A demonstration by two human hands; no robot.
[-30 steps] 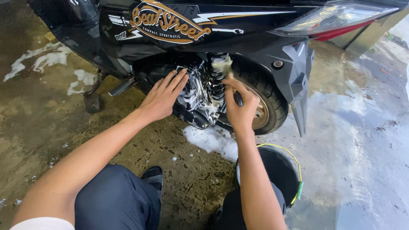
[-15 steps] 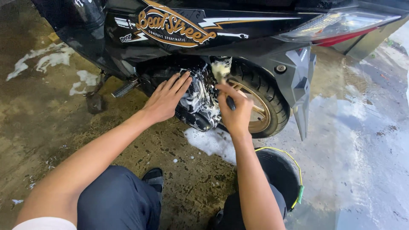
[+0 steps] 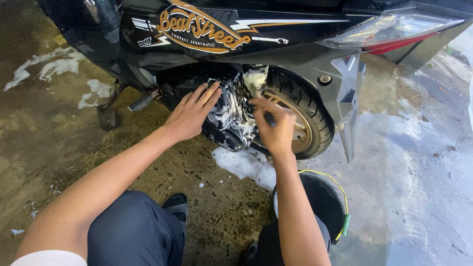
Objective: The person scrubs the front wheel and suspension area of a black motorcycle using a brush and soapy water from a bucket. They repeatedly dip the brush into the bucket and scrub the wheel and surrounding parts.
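Partly foam-hidden: right hand (image 3: 276, 129) fingers clenched on brush (image 3: 262, 101); left hand (image 3: 193, 111) fingers spread flat on sudsy engine casing (image 3: 231, 120).

A wet concrete floor (image 3: 59, 148) spreads around a black bucket (image 3: 320, 207) with a yellow-green rim. Left of the bucket the concrete is dark, stained and mottled, with white foam patches (image 3: 54, 66) farther off. Right of it, pooled water (image 3: 419, 162) reflects pale daylight.

black scooter body (image 3: 295, 34): front cut off by top edge
thin dark brush handle (image 3: 269, 118): mostly hidden in right hand (image 3: 276, 130)
round black bucket (image 3: 327, 204): partly behind forearm
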